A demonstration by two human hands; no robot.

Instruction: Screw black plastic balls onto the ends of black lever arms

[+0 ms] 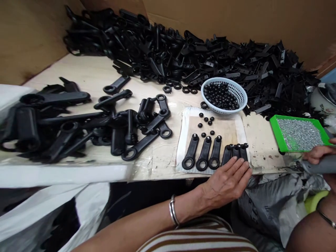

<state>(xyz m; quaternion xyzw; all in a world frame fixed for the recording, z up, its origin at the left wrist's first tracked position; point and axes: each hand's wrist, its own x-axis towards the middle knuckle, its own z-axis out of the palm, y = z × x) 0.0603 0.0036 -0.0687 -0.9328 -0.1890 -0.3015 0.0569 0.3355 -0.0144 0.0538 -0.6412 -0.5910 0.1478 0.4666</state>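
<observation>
- a seated person's left hand lies flat and palm down at the near edge of the counter, fingers spread open and gripping nothing, their tips touching the near ends of 3 black handle pieces packed side by side on a stained mat.
- the right hand sits at the right edge of the frame, curled around a grey tool; only part of the hand shows, so how tight the hold is cannot be told.
- risk: the 3 touched pieces sit right at the mat's near edge, so a careless sweep of the flat hand looks able to push them off the counter into the grey bag below.
- risk: 3 more ring-ended handles lie just left of the hand, each seemingly with a small cap at its far end; a nudge could knock the row askew or unseat the caps.
- risk: loose black caps dot the mat and could roll if it shifts.
- the handle pieces are matt black moulded plastic, flat-bodied and tapering, those in the left row ending in an open ring toward the person.
- beyond the mat stand a white basket of caps, a green tray of silver screws, and a long heap of black parts.
</observation>
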